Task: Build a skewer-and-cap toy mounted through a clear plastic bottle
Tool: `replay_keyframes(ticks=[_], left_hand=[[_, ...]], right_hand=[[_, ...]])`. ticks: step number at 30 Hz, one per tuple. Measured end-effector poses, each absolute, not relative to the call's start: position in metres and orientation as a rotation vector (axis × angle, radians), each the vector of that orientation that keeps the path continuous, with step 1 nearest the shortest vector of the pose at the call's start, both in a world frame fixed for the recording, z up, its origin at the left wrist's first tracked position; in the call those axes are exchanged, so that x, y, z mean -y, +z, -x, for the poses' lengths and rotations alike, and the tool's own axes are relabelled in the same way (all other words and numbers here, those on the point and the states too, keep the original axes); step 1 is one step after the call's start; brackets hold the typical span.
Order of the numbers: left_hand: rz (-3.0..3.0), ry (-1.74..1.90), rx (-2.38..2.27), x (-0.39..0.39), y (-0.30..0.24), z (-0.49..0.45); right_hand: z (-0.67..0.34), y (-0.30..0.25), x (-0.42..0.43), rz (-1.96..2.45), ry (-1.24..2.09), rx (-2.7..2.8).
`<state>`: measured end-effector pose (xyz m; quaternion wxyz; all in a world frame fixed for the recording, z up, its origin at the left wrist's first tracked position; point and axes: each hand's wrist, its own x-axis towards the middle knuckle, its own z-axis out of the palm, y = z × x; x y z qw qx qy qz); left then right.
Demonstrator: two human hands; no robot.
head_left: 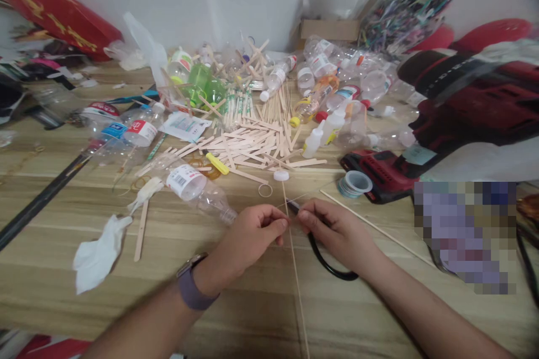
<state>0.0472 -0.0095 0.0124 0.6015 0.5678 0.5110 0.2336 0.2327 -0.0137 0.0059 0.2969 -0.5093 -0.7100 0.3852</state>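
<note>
Nearest me, a thin stick ran from the bottom edge up to my fingertips and on past them. My left hand, a purple strap round its wrist, had thumb and forefinger pinched together on that stick. My right hand, just beside, had its fingers clamped on a black-handled tool; its dark tip poked out ahead of my right fingertips and its loop hung below them. A finer strand crossed the stick just beyond my fingers, though I couldn't tell whether I had hold of it too.

To the left of my left fingers lay a crumpled tissue and a single flat craft stick. To the right of my right fingers, a second thin stick slanted towards me and passed behind my forearm.

Just ahead of my fingertips were a clear ring and a white cap. A labelled bottle lay ahead and to the left, neck towards my left hand; a blue spool and a red power tool were off to the right.

Farther out from my fingers came a yellow-handled tool, a heap of craft sticks, bundled skewers, then a cardboard box by the wall.
</note>
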Motion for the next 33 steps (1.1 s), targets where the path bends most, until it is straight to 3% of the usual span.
replay_keyframes(ticks=[12,25,33], left_hand=[[-1.609,0.481,-1.360,0.0136,0.0142,-0.0458],[-1.759,0.457,-1.349,0.0144,0.0112,-0.0463],[-1.894,0.439,-1.313,0.0149,0.0138,-0.0437]], right_hand=[[-0.2332,0.0048,0.0110,1.394,1.119,1.607],[-0.2277,0.0020,0.0167,0.939,1.714,1.067],[-0.2293,-0.0005,0.0133,1.087,1.432,1.401]])
